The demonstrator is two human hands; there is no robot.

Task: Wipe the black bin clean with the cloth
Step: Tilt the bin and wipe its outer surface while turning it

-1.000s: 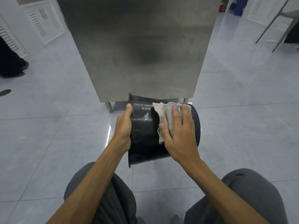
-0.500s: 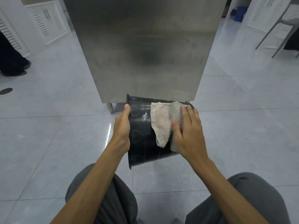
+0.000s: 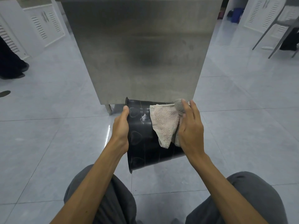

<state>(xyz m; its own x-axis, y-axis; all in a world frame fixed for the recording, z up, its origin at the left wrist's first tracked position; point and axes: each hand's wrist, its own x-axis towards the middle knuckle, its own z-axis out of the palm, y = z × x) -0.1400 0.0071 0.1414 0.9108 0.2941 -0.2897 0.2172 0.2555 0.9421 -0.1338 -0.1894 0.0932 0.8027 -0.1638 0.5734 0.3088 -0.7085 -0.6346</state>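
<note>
Head view. The black bin (image 3: 144, 139) lies on its side at frame centre, held off the floor (image 3: 48, 135), long axis running left-right, rim toward the left. My left hand (image 3: 120, 131) is clamped on the rim end. My right hand (image 3: 190, 128) lies flat, fingers together, pressing the cloth (image 3: 165, 125) against the side wall toward the base end. A pale scuff (image 3: 144, 118) sits just left of the cloth, so the right hand is better placed to reach it.

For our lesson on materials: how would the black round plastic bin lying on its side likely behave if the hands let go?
The black round plastic bin would probably roll, since its curved wall faces the smooth glossy tiled floor. It seems light: the left hand steadies it by the rim alone. Its shiny wall looks slippery.
</note>
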